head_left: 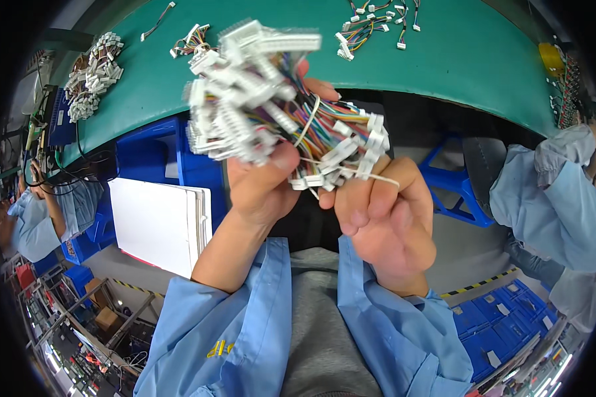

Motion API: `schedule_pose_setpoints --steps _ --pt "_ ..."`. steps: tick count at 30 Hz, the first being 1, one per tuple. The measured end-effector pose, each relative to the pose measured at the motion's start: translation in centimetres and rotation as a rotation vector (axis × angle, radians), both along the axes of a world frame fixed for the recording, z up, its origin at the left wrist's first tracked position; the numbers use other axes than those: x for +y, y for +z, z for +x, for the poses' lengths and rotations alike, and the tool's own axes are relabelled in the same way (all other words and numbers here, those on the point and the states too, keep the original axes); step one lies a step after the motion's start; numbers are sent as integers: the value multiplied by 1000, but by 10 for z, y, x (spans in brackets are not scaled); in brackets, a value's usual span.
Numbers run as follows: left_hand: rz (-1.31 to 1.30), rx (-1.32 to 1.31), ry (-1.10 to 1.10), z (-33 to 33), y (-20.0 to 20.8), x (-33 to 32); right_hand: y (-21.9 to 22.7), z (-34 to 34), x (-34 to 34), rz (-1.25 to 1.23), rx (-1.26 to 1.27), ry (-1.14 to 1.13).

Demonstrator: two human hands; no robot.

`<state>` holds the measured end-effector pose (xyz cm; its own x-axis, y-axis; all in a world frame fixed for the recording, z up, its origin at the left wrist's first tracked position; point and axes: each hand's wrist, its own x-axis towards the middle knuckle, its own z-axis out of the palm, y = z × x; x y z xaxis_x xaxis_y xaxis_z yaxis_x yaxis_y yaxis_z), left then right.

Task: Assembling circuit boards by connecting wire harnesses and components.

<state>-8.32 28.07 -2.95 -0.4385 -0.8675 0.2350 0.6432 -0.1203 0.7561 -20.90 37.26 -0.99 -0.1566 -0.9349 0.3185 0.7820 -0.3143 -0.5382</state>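
A thick bundle of multicoloured wire harnesses (324, 129) with white plug connectors at both ends is held up in front of me. My left hand (265, 188) grips it from the left, thumb on the near side and fingertips showing beyond it. Around the wires runs a pale rubber band (309, 122), and a strand of it stretches to the right. My right hand (394, 221) is closed beside the smaller connector end, its curled fingers hooked on that strand. Motion blurs the larger connector end at the upper left.
Behind the bundle, a green table (444, 59) carries loose wire harnesses (361, 33) and a connector pile (96, 76) at left. A white stack of boards or folders (159, 221) stands on my left. Co-workers in blue sit either side, near blue stools (453, 188). Blue bins (510, 321) are lower right.
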Motion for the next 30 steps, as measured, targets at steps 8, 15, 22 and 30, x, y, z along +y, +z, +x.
schedule_pose_setpoints --steps 8,15,22,30 --pt "-113 -179 120 4 -16 -13 7 5 2 127 130 -79" --pt "-119 -371 242 9 -6 -11 18 -8 3 -88 908 -309" --pt "23 -380 370 -5 11 -17 29 17 6 -389 1743 -484" --pt "236 -388 271 2 18 -14 33 12 -13 -425 1833 -822"
